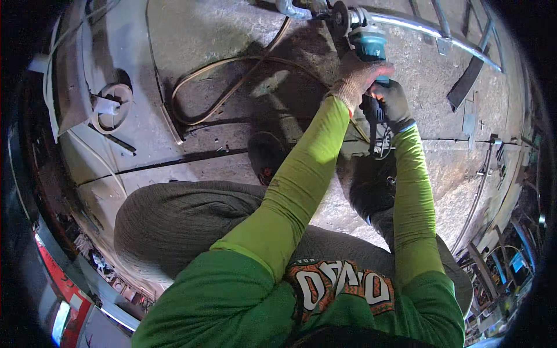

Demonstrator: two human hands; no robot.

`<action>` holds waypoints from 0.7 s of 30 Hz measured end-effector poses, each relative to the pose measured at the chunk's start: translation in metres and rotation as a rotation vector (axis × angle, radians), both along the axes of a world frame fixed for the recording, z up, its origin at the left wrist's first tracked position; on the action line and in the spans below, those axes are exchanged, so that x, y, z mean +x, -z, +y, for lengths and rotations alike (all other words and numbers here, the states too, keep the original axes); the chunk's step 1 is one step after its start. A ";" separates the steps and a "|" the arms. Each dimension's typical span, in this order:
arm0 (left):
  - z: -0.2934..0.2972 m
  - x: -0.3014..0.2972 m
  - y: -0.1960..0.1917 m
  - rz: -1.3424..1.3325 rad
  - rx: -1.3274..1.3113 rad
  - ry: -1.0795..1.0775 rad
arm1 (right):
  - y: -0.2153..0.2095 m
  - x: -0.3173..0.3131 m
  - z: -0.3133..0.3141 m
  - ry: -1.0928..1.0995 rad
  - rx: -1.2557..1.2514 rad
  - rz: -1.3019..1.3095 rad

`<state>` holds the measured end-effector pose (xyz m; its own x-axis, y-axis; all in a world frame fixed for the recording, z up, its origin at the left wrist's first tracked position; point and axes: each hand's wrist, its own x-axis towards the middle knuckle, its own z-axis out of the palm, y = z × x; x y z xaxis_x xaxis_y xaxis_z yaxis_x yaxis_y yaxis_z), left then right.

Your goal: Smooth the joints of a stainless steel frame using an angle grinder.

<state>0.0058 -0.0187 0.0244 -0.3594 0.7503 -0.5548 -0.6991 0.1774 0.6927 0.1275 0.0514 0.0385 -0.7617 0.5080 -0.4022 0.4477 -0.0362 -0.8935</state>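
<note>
Fingers (383, 69), left hand (355, 72) and right hand (394, 102): wrapped around angle grinder (371, 46). Bold white lettering (350, 281) across green shirt (217, 296). Teal housing (369, 40), dark marking (381, 52), black tail (376, 111), round disc (340, 19).

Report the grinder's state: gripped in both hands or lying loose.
The grinder is gripped: left hand around its body, right hand closed toward its rear. Whether it is running, I cannot tell.

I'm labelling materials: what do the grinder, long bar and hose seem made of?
Grinder: teal part probably hard plastic, smooth, with moulded-looking contours. Long bar: likely metal, shiny, given its bright highlight. Hose: perhaps rubber or plastic, tan and smooth, judging by its flexible loop.
</note>
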 end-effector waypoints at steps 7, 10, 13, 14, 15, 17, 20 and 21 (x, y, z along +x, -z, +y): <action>0.002 -0.011 -0.018 0.026 -0.008 -0.012 | -0.014 -0.010 0.005 0.085 -0.378 -0.064; 0.001 -0.004 -0.017 -0.047 0.127 -0.026 | -0.001 -0.004 0.014 0.075 -0.355 -0.091; 0.011 -0.002 0.001 0.233 0.027 -0.084 | 0.025 0.002 0.025 -0.473 0.601 0.221; 0.009 0.000 -0.001 0.090 0.051 -0.082 | 0.017 -0.001 0.020 -0.258 0.219 0.091; 0.006 0.001 -0.003 -0.052 0.075 -0.082 | 0.009 -0.004 0.016 -0.042 -0.161 -0.040; 0.003 0.000 -0.007 -0.051 0.072 -0.060 | -0.003 -0.013 0.018 0.041 -0.217 -0.070; 0.005 -0.004 -0.007 0.016 0.119 -0.038 | -0.014 -0.012 0.013 0.107 -0.409 -0.085; 0.008 -0.003 -0.003 0.020 0.125 -0.040 | 0.001 -0.005 0.017 0.040 -0.206 -0.019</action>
